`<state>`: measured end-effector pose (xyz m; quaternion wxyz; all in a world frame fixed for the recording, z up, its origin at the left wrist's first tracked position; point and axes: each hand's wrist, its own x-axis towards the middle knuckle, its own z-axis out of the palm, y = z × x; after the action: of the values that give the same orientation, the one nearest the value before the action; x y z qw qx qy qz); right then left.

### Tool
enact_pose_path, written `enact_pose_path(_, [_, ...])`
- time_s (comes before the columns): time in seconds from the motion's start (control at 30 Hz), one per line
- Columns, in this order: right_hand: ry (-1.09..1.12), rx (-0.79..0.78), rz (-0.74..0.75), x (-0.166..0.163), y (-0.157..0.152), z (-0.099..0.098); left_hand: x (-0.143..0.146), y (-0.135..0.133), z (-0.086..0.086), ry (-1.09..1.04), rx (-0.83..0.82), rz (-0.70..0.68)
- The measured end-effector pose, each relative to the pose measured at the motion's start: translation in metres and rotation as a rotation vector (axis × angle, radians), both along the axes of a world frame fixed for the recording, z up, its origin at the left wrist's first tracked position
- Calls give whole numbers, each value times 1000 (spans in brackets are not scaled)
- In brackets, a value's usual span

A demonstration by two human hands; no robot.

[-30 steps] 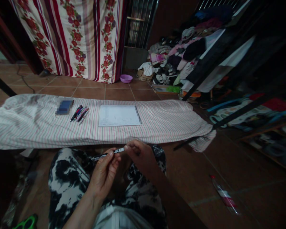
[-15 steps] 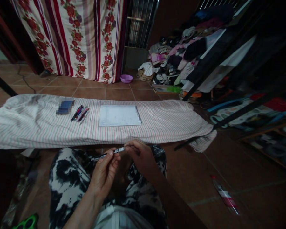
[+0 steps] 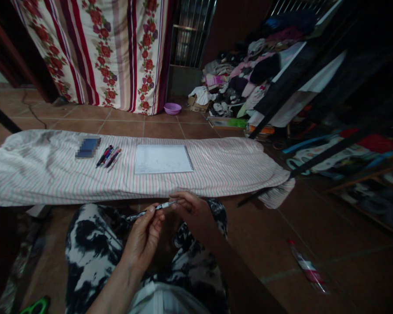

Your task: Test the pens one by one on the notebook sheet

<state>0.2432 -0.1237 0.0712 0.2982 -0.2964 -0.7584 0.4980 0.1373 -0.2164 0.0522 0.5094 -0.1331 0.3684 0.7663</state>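
Observation:
A pen point(image 3: 150, 209) lies across both hands above my lap. My left hand point(image 3: 144, 235) pinches its barrel between thumb and fingers. My right hand point(image 3: 191, 211) is closed at the pen's right tip; whether it grips a cap I cannot tell. Ahead, a striped cloth point(image 3: 46, 174) is spread on the floor. On it rest an open spiral notebook point(image 3: 163, 158), several pens point(image 3: 108, 156) side by side, and a small dark blue book point(image 3: 87, 147).
A floral curtain point(image 3: 118, 48) hangs at the back. A pink bowl point(image 3: 172, 108) and a heap of clothes point(image 3: 242, 83) lie beyond the cloth. A plastic bottle point(image 3: 306, 266) lies on the tiles to the right, green scissors point(image 3: 36, 305) at bottom left.
My right hand's fingers have slid slightly rightward along the pen's tip. The left hand and the things on the cloth have stayed put.

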Motion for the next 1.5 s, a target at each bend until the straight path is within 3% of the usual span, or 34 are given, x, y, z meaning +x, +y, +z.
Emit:
enact_pose_path(0.27, [-80, 27, -11, 0, -1, 5, 1, -2, -1, 5, 12, -6])
enact_pose_path(0.47, [-78, 131, -5, 1, -1, 11, 1, -2, 1, 22, 7, -5])
enact_pose_path(1.5, [-140, 128, 16, 2, 0, 15, 2, -3, 1, 37, 25, 13])
